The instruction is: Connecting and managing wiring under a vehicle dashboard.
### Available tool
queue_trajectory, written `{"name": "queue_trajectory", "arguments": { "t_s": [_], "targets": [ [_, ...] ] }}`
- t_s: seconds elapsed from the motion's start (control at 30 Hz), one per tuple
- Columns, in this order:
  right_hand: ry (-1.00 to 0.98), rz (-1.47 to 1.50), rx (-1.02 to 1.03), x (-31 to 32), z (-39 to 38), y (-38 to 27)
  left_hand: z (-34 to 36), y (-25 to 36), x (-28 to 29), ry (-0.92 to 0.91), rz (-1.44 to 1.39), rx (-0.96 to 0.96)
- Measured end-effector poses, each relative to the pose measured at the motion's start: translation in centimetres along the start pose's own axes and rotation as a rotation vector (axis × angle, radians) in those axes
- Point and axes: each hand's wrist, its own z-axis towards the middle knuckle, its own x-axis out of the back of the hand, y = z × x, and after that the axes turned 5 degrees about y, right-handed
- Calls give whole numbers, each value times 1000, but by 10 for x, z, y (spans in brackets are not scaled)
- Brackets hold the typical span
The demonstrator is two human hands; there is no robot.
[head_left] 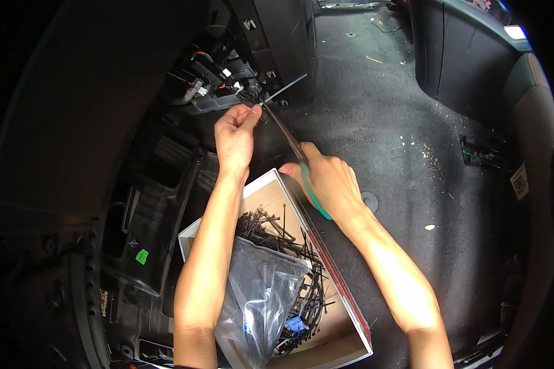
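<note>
My left hand pinches a cable tie near its head, beside a bundle of black wires. The tie's long tail sticks out up and to the right. My right hand is closed round the green handles of a pair of scissors. Their long blades reach up and left, and the tips meet the tie close to my left fingertips. Whether the blades are apart there is too small to tell. Below my hands, an open cardboard box holds loose black cable ties and a clear plastic bag.
Wiring with connectors shows in the opened panel at upper left. Black plastic trim with a green sticker lies left of the box. Dark floor carpet with crumbs stretches right, toward a seat edge and metal bracket.
</note>
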Motion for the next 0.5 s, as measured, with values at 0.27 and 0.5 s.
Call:
{"name": "queue_trajectory", "arguments": {
  "t_s": [0.27,0.5],
  "targets": [
    [535,134,119,-8,-2,39,-3,9,0,-10,17,13],
    [621,-11,-211,29,24,77,11,11,-2,33,253,-20]
  ]
}}
